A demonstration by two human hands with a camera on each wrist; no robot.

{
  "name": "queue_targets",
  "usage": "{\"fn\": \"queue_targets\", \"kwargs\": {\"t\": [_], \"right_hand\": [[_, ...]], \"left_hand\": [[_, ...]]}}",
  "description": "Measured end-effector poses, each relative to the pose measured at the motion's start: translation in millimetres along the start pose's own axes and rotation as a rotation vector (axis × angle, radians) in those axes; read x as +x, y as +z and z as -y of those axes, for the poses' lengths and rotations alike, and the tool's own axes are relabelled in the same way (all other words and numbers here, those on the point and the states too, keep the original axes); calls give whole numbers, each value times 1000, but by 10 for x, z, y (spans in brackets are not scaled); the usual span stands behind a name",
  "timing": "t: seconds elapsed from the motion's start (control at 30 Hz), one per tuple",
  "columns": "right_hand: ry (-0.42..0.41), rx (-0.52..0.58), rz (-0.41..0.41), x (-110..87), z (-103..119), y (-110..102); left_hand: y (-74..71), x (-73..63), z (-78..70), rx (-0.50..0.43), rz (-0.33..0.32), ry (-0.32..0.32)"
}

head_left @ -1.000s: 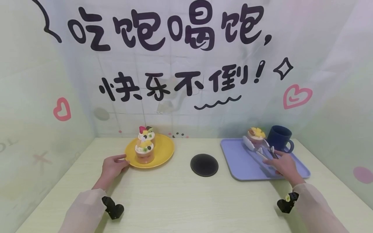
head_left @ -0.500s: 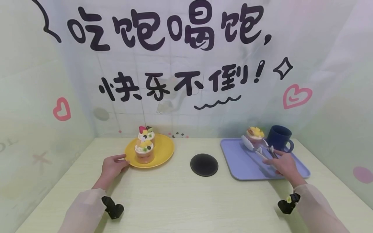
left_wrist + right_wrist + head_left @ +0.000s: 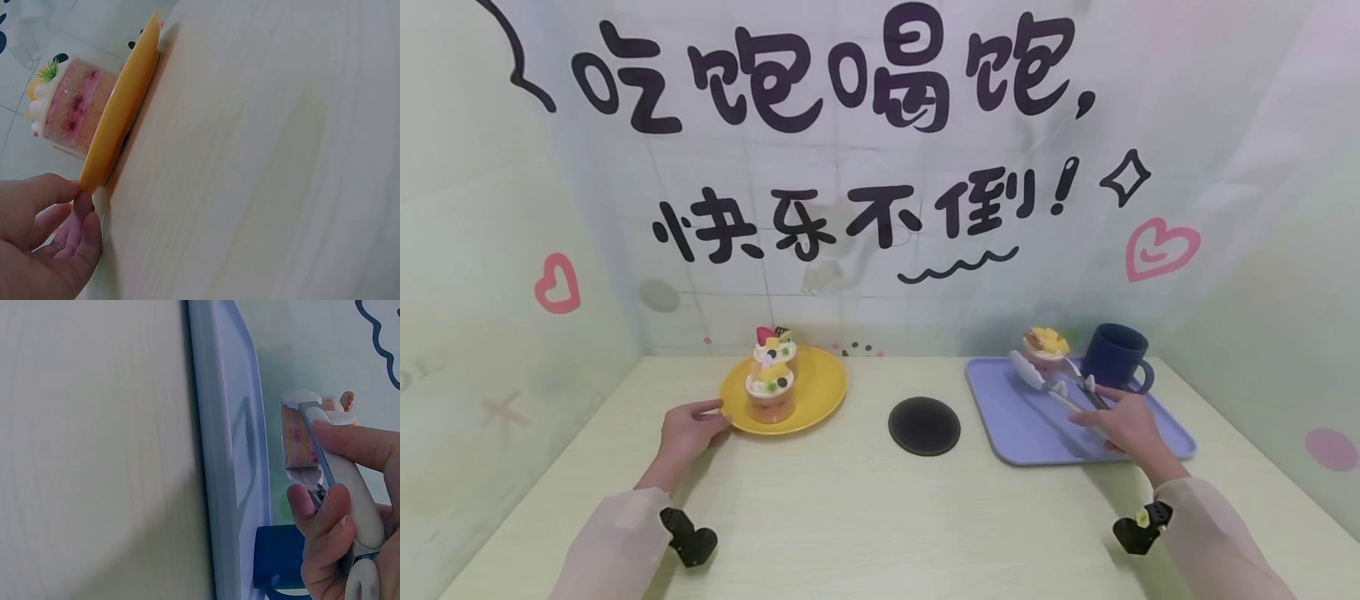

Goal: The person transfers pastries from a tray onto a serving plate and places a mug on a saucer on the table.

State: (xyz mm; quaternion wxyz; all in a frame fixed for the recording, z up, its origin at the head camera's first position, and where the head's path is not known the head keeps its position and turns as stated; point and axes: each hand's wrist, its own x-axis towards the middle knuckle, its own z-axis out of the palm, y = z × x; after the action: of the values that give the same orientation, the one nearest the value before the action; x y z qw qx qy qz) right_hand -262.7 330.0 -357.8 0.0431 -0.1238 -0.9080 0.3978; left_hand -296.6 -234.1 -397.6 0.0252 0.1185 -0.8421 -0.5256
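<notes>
My left hand [image 3: 692, 429] pinches the near left rim of a yellow plate [image 3: 823, 383] between thumb and fingers. Two dessert cups stand on that plate, the front cup [image 3: 771, 400] partly covering the back cup [image 3: 784, 354]. On the right, my right hand [image 3: 1127, 425] grips white-and-grey tongs [image 3: 1037, 373]. Between the tong tips is a third dessert cup [image 3: 1043, 350] with yellow fruit on top. In the right wrist view this cup [image 3: 299, 437] shows a gap from the lilac tray [image 3: 234, 456], its layered side partly hidden by the tongs.
A dark blue mug [image 3: 1116, 354] stands at the tray's back right, close by the tongs and right hand. A round black coaster [image 3: 925, 426] lies between plate and tray. Behind the table [image 3: 865, 517] hangs a printed backdrop [image 3: 865, 308].
The tongs and the dessert cup in them have shifted slightly left, away from the mug. My left hand keeps its hold on the plate, which stays in place.
</notes>
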Motion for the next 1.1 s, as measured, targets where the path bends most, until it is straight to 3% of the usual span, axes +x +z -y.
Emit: {"fn": "queue_targets", "kwargs": {"t": [1.1], "right_hand": [[-18, 28, 57, -59, 203, 71]], "left_hand": [[-6, 4, -7, -9, 4, -14]]}}
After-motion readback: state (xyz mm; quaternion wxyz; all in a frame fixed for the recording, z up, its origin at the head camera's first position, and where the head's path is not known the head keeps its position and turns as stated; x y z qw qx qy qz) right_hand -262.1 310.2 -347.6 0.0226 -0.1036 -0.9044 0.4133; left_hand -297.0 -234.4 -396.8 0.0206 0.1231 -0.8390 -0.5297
